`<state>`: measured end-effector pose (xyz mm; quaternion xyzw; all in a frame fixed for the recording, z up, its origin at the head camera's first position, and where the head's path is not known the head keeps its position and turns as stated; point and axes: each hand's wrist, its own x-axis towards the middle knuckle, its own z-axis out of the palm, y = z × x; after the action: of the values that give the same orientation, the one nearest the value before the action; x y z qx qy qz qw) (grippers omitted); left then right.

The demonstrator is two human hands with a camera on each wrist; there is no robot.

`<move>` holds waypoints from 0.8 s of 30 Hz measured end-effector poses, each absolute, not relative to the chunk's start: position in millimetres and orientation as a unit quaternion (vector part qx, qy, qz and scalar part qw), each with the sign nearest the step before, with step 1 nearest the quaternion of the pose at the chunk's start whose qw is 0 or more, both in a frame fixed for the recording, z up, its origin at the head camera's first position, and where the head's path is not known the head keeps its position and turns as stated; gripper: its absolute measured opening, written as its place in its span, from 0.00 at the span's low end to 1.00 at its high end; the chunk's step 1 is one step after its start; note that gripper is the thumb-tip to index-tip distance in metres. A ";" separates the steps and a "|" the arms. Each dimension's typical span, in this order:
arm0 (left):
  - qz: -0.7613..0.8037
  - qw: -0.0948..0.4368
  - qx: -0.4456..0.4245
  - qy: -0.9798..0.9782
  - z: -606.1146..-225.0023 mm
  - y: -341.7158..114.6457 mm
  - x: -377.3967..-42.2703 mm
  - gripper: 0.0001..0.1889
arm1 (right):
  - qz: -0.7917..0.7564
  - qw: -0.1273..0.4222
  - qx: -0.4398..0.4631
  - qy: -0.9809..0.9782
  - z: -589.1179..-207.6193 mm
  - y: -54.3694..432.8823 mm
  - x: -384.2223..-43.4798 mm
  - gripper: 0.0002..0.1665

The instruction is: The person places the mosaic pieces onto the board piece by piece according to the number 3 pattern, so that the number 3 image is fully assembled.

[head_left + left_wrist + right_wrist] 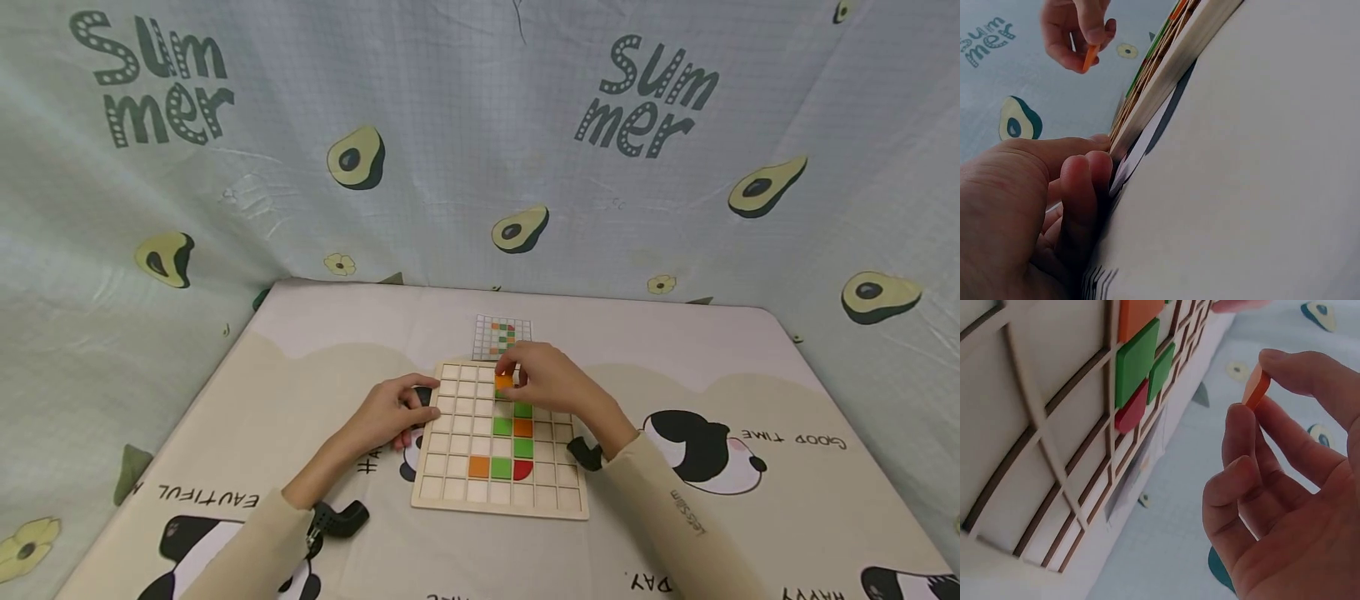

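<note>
A square orange tile (1257, 386) is pinched between the thumb and fingers of my right hand (547, 379). The hand holds it above the far rows of a wooden grid board (457, 492), and the right wrist view shows it clear of the board. Several green tiles (501, 468), orange tiles (478, 467) and a red rounded tile (522, 471) lie in the board's cells. At the board's left edge, my left hand (388, 411) rests its thumb and index finger against the rim. Its other fingers are bent beside the edge. My right hand covers part of the far rows.
Behind the board lies a printed grid card (483, 337) with a coloured pattern, partly covered by the right hand. A cloth with panda prints (705, 450) covers the table. A curtain with avocado prints (517, 229) hangs around the back and sides.
</note>
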<state>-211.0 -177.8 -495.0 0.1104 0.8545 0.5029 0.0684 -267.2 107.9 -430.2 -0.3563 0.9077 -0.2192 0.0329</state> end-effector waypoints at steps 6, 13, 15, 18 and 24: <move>0.503 0.070 0.109 0.855 -495.5 -177.8 -211.0 0.26 | -0.201 0.037 -0.354 0.913 -431.5 92.7 -268.0 0.13; 0.504 0.072 0.108 0.854 -493.5 -178.0 -210.4 0.26 | -0.184 0.035 -0.344 0.920 -437.2 79.7 -269.7 0.12; 0.503 0.073 0.108 0.854 -493.5 -177.8 -210.6 0.26 | -0.185 0.034 -0.338 0.922 -439.5 77.1 -270.2 0.11; 0.503 0.073 0.110 0.854 -493.2 -177.5 -210.9 0.26 | -0.182 0.035 -0.326 0.927 -441.5 74.4 -270.5 0.11; 0.503 0.071 0.110 0.854 -492.0 -177.4 -210.8 0.26 | -0.169 0.060 -0.302 0.936 -445.0 71.4 -270.7 0.12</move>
<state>-210.8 -177.4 -492.0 0.1103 0.8541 0.5032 0.0714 -270.7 71.4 -445.0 -0.3023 0.9362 -0.1693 0.0597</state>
